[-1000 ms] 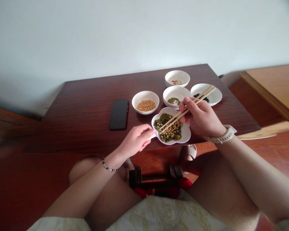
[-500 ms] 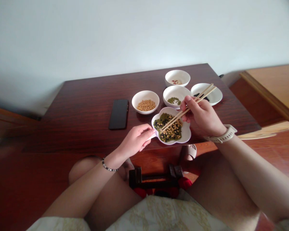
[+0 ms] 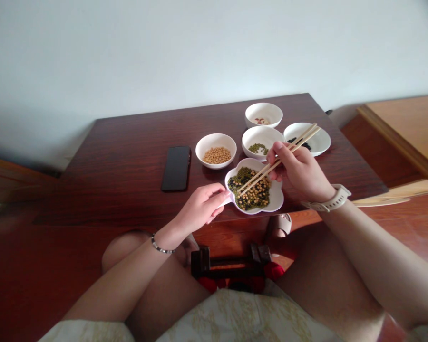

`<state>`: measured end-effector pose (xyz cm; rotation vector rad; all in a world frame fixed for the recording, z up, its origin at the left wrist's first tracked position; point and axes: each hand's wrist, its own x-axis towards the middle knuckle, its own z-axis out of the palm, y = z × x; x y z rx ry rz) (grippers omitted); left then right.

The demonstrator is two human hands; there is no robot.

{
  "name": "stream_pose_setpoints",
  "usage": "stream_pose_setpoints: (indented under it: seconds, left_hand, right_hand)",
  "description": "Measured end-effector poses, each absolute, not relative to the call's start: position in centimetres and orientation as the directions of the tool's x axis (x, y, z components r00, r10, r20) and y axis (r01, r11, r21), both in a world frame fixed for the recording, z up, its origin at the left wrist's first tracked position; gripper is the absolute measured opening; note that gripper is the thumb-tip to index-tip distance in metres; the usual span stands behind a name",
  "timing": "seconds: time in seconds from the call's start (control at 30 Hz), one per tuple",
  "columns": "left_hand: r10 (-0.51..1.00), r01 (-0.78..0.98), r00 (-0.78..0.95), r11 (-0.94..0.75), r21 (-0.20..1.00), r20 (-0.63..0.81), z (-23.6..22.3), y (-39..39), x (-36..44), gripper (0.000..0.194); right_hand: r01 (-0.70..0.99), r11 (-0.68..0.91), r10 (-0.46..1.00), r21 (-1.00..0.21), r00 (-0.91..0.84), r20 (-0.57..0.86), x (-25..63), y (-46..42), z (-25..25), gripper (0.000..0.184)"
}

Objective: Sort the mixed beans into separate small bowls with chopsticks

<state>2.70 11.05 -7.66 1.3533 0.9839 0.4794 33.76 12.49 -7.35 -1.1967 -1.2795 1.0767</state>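
Two hands meet at the near edge of the table (image 3: 135,159), right of its middle: the left hand (image 3: 199,209), fingers closed on the handle (image 3: 225,201) of a flower-shaped dish (image 3: 277,197), and the right hand (image 3: 303,175), pinching wooden chopsticks (image 3: 259,178). Their length slants from near left to far right, tips among the mixed beans (image 3: 257,195) on the handle side. The dish lies between the hands, its handle pointing to the left one. Just beyond sit a bowl of yellow beans (image 3: 217,165), with a phone (image 3: 176,168) to its left, and a bowl of green beans (image 3: 248,137), partly hidden by the right hand. Toward the far right corner are a bowl of black pieces (image 3: 323,142) and, farthest, a bowl with reddish bits (image 3: 253,115).
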Motion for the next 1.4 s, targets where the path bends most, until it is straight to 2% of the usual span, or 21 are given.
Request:
stream_pose_setpoints:
  seconds: [0.23, 0.37, 0.5, 0.63, 0.73, 0.83, 0.9, 1.1, 1.4]
  left_hand:
    - [0.780, 0.243, 0.551, 0.191, 0.951, -0.297, -7.7, 11.1, 2.7, 0.048]
    - [0.781, 0.242, 0.551, 0.189, 0.952, -0.295, -7.8, 11.1, 2.6, 0.046]
    - [0.788, 0.258, 0.537, 0.188, 0.948, -0.302, -7.8, 11.0, 2.7, 0.045]
    - [0.792, 0.262, 0.531, 0.183, 0.947, -0.300, -8.0, 11.0, 2.7, 0.044]
    - [0.785, 0.264, 0.537, 0.191, 0.945, -0.309, -7.9, 11.0, 2.5, 0.042]
    - [0.781, 0.258, 0.538, 0.203, 0.944, -0.315, -7.7, 11.0, 2.6, 0.043]
    - [0.787, 0.255, 0.528, 0.212, 0.944, -0.319, -7.6, 10.8, 2.9, 0.044]
    - [0.814, 0.262, 0.488, 0.205, 0.943, -0.313, -7.3, 10.6, 3.4, 0.045]
    - [0.786, 0.260, 0.542, 0.181, 0.949, -0.298, -7.5, 11.0, 2.8, 0.044]
  right_hand:
    - [0.062, 0.120, 0.986, -0.991, 0.111, 0.126, 34.2, 13.2, -7.4, 0.071]
    - [0.033, 0.195, 0.963, -0.980, 0.185, 0.198, 34.6, 15.2, -7.9, 0.066]
    - [0.071, 0.311, 0.904, -0.948, 0.287, 0.318, 34.0, 18.3, -9.0, 0.073]
    - [0.025, 0.315, 0.881, -0.949, 0.364, 0.302, 32.6, 20.1, -9.3, 0.079]
    - [0.011, 0.276, 0.897, -0.961, 0.357, 0.262, 32.4, 19.7, -8.8, 0.079]
    - [0.071, 0.226, 0.910, -0.971, 0.342, 0.237, 33.3, 18.7, -8.3, 0.076]
    - [0.097, 0.203, 0.925, -0.974, 0.306, 0.224, 34.1, 17.9, -8.0, 0.072]
    - [0.036, 0.081, 0.986, -0.996, 0.146, 0.086, 34.3, 15.2, -7.2, 0.065]
    - [0.096, 0.134, 0.985, -0.986, 0.096, 0.143, 33.7, 14.2, -8.1, 0.069]
